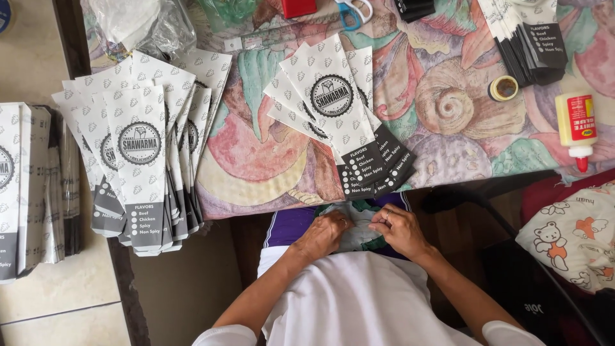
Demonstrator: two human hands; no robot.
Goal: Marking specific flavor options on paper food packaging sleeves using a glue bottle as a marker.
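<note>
Lowest in the frame, both hands rest in the person's lap, below the table edge. The left hand (325,234) and the right hand (401,229) are curled onto a crumpled piece of greenish-white plastic wrap (359,225) that lies between them — pinched at its two sides, fingers bent over it, though how firmly I cannot tell. The wrap sits right under the fingertips, against the purple garment (289,224).

Just above, at centre frame, a small fan of white-and-black paper sleeves (338,115) overhangs the table edge, its dark ends nearly over the hands. A tug or a raised wrist could likely knock that fan off the edge — it looks barely supported.

At left lies a bigger spread of the same sleeves (142,154); at upper right, a tape roll (503,88), a white glue bottle (576,125) and, at the top edge, blue scissors (351,14).
</note>
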